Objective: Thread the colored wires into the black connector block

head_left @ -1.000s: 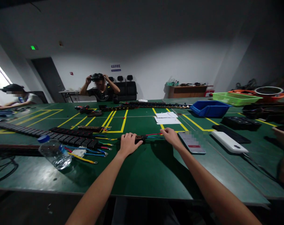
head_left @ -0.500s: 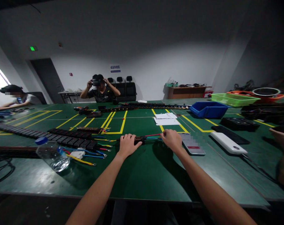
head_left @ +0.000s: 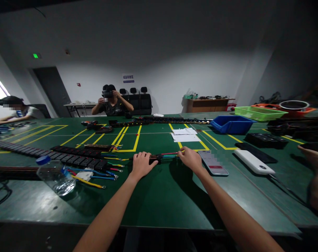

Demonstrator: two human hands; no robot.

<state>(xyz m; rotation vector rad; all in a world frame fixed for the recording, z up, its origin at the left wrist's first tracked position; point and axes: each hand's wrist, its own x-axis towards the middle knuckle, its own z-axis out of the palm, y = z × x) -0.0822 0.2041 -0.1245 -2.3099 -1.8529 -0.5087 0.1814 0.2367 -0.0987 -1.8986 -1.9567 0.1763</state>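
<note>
A dark wire bundle [head_left: 156, 157] with yellow, red, green and blue leads lies across the middle of the green table. My left hand [head_left: 141, 164] rests over its left part with the fingers wrapped round it. At the right end of the bundle, the thumb and fingers of my right hand [head_left: 189, 158] pinch the coloured wires [head_left: 170, 155]; the fingertips partly hide the wire ends. Left of my left hand lie several yellow and blue cables with ring lugs [head_left: 101, 175], beside black segmented strips [head_left: 80, 161].
A tilted water bottle [head_left: 56, 176] stands at left. Right are a phone [head_left: 213, 163], a white power bank [head_left: 254, 162] and a blue bin [head_left: 231, 125]. Papers [head_left: 185, 135] lie beyond my hands. People sit at the far side and left; another person's hand [head_left: 315, 157] is at right.
The view has shifted slightly. My right hand still pinches the wires, its fingers slightly changed in pose. The person opposite has lowered one hand a little.
</note>
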